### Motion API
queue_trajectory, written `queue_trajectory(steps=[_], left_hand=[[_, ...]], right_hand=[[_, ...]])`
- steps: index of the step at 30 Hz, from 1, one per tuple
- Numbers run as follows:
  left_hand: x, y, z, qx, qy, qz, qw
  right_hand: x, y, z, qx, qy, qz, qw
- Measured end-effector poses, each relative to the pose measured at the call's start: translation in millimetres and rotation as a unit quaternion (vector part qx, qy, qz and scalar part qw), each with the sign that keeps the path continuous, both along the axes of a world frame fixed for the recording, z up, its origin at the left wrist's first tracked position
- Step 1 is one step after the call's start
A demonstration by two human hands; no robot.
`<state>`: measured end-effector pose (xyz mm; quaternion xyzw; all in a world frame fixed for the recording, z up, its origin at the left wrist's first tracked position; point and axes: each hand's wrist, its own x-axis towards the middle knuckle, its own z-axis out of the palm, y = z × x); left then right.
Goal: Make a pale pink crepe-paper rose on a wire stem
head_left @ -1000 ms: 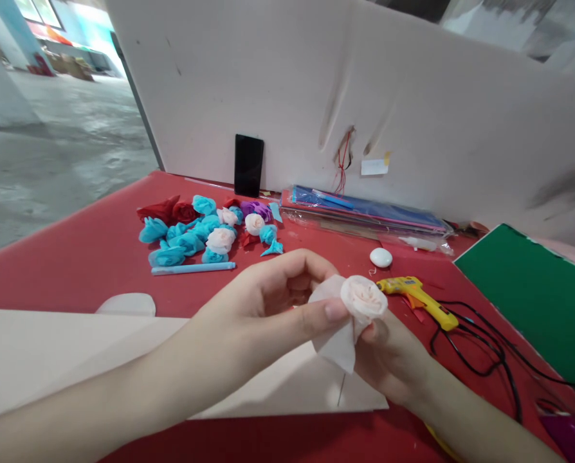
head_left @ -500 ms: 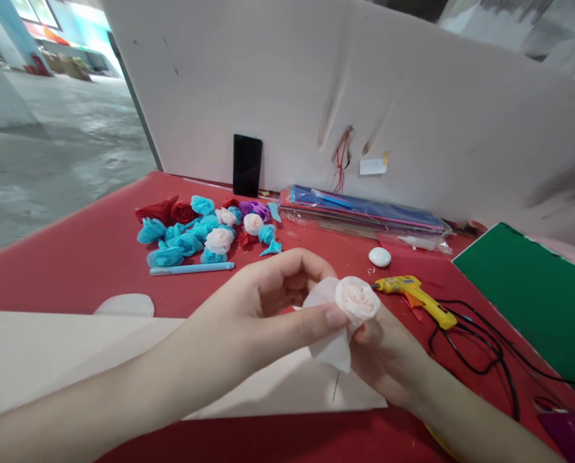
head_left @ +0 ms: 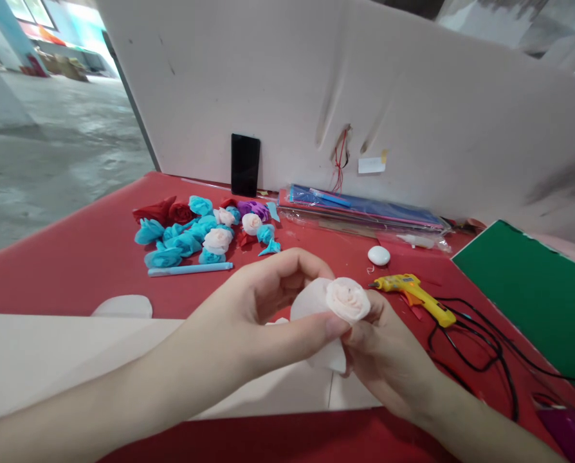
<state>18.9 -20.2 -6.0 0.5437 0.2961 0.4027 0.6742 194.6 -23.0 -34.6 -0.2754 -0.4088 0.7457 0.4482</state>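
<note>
A pale pink paper rose (head_left: pixel 348 300) is held between both hands above a white sheet (head_left: pixel 268 399) on the red table. My left hand (head_left: pixel 287 308) is closed on it, the thumb pressing its near side and the fingers curled behind. From the right and below, my right hand (head_left: pixel 381 344) pinches the rose's base, which the fingers partly hide. A loose pale petal strip (head_left: pixel 309 299) spreads out to the left of the rolled centre and hangs below it. To the right lies a yellow hot glue gun (head_left: pixel 415 297), near my right hand.
Several blue, red, purple and pink paper flowers (head_left: pixel 184 241) lie at the back left behind a light blue pen (head_left: pixel 191 269). A black phone (head_left: pixel 245 164) leans on the white panel. Wrapped paper sheets (head_left: pixel 365 209), a white oval object (head_left: pixel 379 255), a green board (head_left: pixel 533 308) and black cable (head_left: pixel 497 350) are around.
The rose has shifted slightly left and turned in my hands. My right hand's fingers have moved up around its base, and the loose strip shows more broadly at the left.
</note>
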Motion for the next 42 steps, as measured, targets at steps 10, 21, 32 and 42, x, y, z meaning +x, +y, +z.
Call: queue_trajectory(steps=[10, 21, 32, 42], left_hand=[[2.5, 1.4, -2.0, -0.007, 0.002, -0.002, 1.0], [7.1, 2.7, -0.5, -0.109, -0.127, -0.052, 0.985], [9.1, 0.0, -2.6, -0.035, -0.125, -0.007, 0.991], [6.6, -5.1, -4.7, 0.152, 0.035, 0.102, 0.982]], right_hand=[[-2.5, -2.1, 2.3, 0.003, 0.007, -0.031, 0.999], [-1.6, -4.0, 4.6, 0.02, 0.01, -0.067, 0.997], [-3.6, -4.3, 8.7, 0.05, 0.046, -0.125, 0.99], [-4.3, -3.9, 8.1, 0.09, 0.032, -0.166, 0.981]])
